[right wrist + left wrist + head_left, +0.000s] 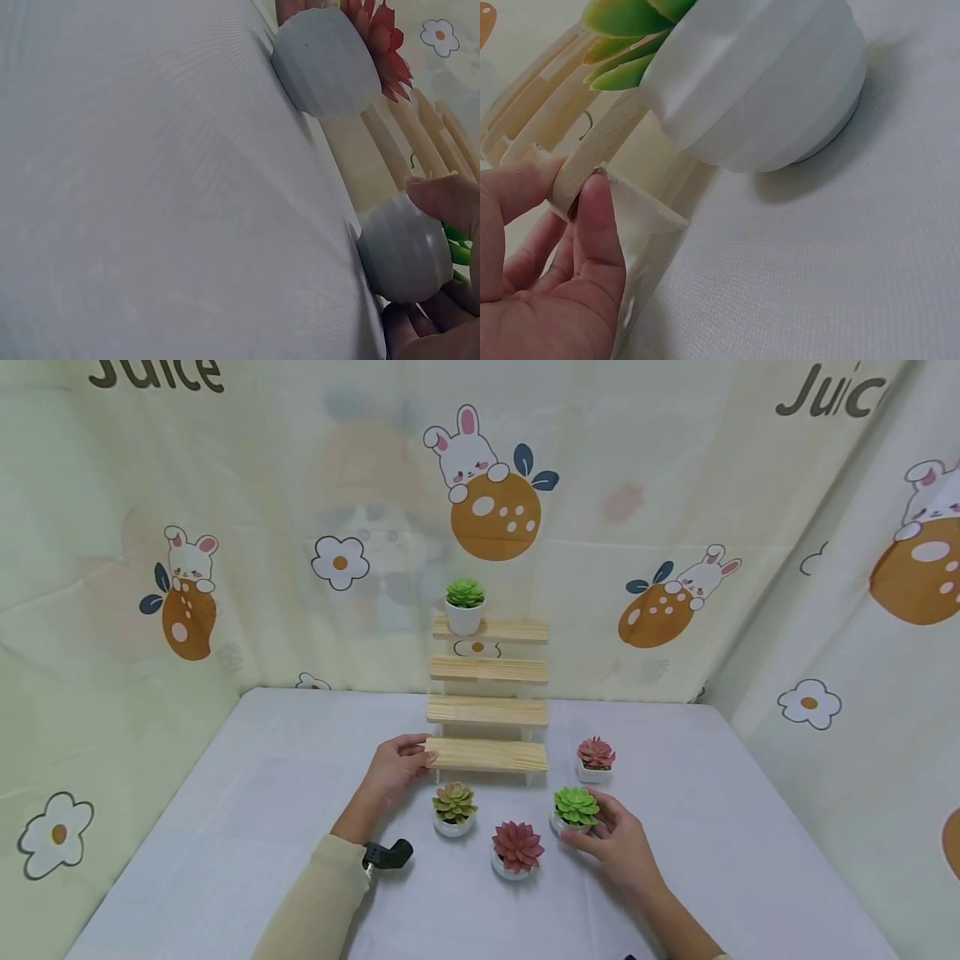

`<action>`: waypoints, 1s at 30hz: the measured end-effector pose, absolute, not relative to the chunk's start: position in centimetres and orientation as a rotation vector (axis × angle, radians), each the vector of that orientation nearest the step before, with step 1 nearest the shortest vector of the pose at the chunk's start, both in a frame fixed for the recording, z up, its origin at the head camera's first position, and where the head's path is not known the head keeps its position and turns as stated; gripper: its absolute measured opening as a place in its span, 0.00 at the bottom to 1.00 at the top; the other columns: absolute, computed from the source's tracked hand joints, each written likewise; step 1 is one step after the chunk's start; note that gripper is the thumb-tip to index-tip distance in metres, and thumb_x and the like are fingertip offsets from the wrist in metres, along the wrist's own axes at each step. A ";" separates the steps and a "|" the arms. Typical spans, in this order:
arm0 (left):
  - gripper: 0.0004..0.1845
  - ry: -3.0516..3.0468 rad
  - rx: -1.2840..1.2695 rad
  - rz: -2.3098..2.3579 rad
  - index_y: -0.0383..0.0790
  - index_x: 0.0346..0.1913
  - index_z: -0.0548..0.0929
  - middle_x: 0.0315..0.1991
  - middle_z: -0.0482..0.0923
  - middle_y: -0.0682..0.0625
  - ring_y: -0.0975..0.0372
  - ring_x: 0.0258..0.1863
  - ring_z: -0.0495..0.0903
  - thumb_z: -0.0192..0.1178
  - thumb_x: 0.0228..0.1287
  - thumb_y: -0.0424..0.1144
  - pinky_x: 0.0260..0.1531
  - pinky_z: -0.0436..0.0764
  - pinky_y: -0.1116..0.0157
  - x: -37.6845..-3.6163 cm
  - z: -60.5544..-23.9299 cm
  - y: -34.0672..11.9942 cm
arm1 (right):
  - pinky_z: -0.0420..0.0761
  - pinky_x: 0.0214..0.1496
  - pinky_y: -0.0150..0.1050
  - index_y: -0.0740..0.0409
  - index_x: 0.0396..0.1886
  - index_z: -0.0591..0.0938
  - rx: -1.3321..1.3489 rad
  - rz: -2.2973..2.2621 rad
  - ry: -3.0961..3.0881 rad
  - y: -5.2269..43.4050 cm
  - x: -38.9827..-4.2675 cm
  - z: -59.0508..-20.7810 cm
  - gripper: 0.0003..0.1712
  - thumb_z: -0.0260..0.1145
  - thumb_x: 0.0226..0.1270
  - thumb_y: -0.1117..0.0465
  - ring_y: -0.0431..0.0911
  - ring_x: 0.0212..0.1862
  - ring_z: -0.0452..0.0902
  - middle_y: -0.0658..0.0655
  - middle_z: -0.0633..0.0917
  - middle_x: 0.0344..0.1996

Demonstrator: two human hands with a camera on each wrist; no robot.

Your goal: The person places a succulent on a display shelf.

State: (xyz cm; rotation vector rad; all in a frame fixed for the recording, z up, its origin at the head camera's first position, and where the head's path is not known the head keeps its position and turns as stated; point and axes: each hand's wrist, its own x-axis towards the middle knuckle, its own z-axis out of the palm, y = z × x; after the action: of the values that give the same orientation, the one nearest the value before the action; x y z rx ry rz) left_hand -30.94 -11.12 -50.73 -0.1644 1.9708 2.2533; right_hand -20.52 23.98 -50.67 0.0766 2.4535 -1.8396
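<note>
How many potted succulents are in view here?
5. A green succulent on the top shelf; a pink one right of the stand; a yellow-green one, a red one, and a green one held by the right hand.

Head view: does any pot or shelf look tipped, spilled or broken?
Nothing stands out. The five pots, one on the top shelf and four on the table, stand upright. The left hand pinches the bottom shelf; the right hand holds the green plant.

Head view from above; wrist views close, table-level.
</note>
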 end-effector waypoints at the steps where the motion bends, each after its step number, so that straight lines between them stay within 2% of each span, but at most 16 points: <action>1: 0.24 1.973 -0.163 2.251 0.27 0.64 0.76 0.43 0.79 0.44 0.61 0.35 0.82 0.65 0.66 0.25 0.35 0.88 0.68 -30.9 -50.7 -11.1 | 0.77 0.66 0.29 0.63 0.76 0.65 0.085 -1.838 2.456 24.0 -20.5 -50.7 0.50 0.81 0.57 0.62 0.55 0.74 0.67 0.65 0.71 0.73; 14: 0.24 1.967 -0.161 2.261 0.26 0.64 0.76 0.42 0.79 0.44 0.62 0.35 0.82 0.65 0.66 0.24 0.35 0.87 0.68 -31.0 -50.7 -11.0 | 0.77 0.64 0.26 0.65 0.72 0.69 0.135 -1.865 2.463 23.8 -20.8 -50.9 0.45 0.80 0.55 0.67 0.52 0.72 0.70 0.66 0.75 0.70; 20: 0.23 1.963 -0.162 2.270 0.26 0.63 0.77 0.42 0.80 0.44 0.61 0.35 0.83 0.65 0.66 0.24 0.35 0.88 0.68 -31.0 -51.0 -11.1 | 0.78 0.60 0.23 0.65 0.69 0.73 0.139 -1.870 2.482 23.8 -20.9 -51.2 0.44 0.82 0.53 0.66 0.41 0.65 0.76 0.66 0.77 0.67; 23: 0.23 1.966 -0.155 2.270 0.26 0.64 0.76 0.42 0.80 0.44 0.62 0.34 0.83 0.64 0.66 0.24 0.35 0.87 0.68 -31.0 -51.0 -11.1 | 0.79 0.60 0.23 0.64 0.69 0.73 0.145 -1.864 2.491 23.8 -20.9 -51.2 0.44 0.82 0.52 0.66 0.38 0.63 0.77 0.65 0.78 0.67; 30: 0.24 1.962 -0.148 2.275 0.26 0.64 0.76 0.42 0.80 0.45 0.63 0.34 0.82 0.65 0.66 0.24 0.35 0.87 0.69 -31.1 -51.0 -11.1 | 0.80 0.61 0.27 0.64 0.69 0.74 0.147 -1.873 2.482 23.6 -20.9 -50.9 0.43 0.82 0.53 0.65 0.45 0.65 0.77 0.64 0.78 0.66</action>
State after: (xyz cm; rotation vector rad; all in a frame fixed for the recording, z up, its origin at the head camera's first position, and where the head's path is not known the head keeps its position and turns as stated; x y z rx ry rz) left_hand -31.09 -11.13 -51.04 -0.1482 1.9618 2.2753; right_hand -20.87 23.61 -50.92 0.1465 2.4824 -1.8730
